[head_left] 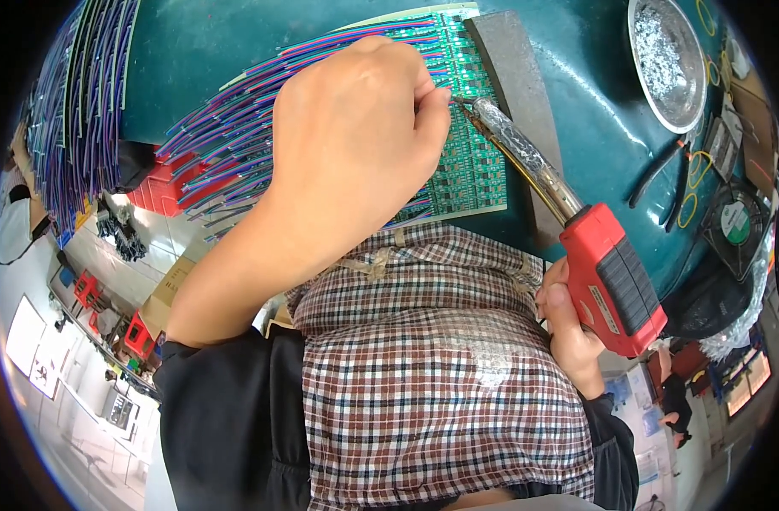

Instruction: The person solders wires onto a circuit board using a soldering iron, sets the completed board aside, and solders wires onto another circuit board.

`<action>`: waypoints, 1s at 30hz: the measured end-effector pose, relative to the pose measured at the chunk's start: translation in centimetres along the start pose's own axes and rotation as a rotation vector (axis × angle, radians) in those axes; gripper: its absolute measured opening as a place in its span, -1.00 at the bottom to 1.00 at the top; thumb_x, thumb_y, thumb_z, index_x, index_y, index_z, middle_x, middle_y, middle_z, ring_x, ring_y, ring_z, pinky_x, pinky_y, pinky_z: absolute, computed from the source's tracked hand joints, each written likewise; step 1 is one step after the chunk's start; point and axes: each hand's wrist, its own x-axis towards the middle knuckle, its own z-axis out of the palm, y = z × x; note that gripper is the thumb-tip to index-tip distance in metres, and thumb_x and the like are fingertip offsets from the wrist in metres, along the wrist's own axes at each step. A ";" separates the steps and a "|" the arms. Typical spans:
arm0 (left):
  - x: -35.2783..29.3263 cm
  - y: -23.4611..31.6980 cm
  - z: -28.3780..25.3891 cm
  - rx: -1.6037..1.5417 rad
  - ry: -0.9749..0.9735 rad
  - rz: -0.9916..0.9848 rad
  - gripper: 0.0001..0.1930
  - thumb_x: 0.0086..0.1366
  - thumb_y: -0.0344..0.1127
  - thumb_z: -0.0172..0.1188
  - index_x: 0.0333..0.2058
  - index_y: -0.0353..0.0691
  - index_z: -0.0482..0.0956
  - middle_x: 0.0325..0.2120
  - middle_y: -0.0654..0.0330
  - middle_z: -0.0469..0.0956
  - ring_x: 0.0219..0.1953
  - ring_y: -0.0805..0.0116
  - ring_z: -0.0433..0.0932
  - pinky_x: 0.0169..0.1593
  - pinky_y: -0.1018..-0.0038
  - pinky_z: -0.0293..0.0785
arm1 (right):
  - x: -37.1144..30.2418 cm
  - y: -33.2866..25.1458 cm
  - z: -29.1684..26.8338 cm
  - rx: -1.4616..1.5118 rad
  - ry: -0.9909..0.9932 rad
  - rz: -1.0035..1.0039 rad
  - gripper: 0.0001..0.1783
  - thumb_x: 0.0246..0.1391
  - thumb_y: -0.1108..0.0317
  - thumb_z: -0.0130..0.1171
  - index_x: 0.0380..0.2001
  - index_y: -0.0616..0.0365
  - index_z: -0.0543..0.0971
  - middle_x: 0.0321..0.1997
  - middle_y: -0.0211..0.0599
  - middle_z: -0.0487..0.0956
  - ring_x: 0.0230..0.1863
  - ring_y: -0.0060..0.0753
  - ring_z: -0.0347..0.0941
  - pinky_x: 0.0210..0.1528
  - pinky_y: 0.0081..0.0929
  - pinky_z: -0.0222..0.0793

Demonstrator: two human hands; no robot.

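Observation:
My left hand (355, 128) is closed in a pinch over a green circuit board panel (475, 175), thumb and forefinger together; what they hold is hidden. Many thin wires (245, 106) in blue, purple, red and black fan out leftward from the panel, passing beneath that hand. Wrapped around the handle of a red and black soldering gun (611, 277) is my right hand (568, 332). The gun's long metal barrel, partly covered in foil, slants up and left. Its dark tip is at the panel, just beside my left fingertips.
A grey flat bar (517, 77) lies along the panel's right edge. Farther right are a metal bowl (692, 94) of silvery bits, black-handled cutters (662, 175) and a small fan (734, 221). More wired boards (83, 111) hang over the table's left edge.

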 end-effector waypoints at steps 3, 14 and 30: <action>0.0 0.0 -0.1 0.007 -0.008 -0.005 -0.78 0.20 -0.31 0.39 -0.52 -0.29 0.58 -0.56 0.18 0.59 -0.54 0.35 0.61 -0.42 0.45 0.53 | 0.1 0.0 -0.3 -0.051 -0.017 -0.050 -0.89 0.18 0.48 0.16 -0.26 0.29 0.47 -0.51 -0.27 0.46 -0.56 -0.57 0.32 -0.54 -0.61 0.26; 0.2 -0.1 -0.2 0.003 -0.026 0.027 -0.78 0.20 -0.30 0.40 -0.51 -0.29 0.59 -0.54 0.16 0.60 -0.53 0.33 0.61 -0.39 0.42 0.53 | -0.2 0.2 -0.3 -0.016 0.021 -0.038 -0.88 0.18 0.49 0.17 -0.24 0.30 0.49 -0.49 -0.26 0.49 -0.54 -0.55 0.35 -0.53 -0.63 0.26; 0.0 0.0 0.2 0.046 0.017 0.055 -0.78 0.20 -0.31 0.39 -0.53 -0.26 0.57 -0.54 0.17 0.58 -0.55 0.29 0.60 -0.43 0.38 0.49 | -0.3 0.2 -0.4 -0.002 -0.044 0.016 -0.86 0.22 0.43 0.18 -0.25 0.23 0.44 -0.46 -0.25 0.47 -0.51 -0.55 0.34 -0.52 -0.63 0.24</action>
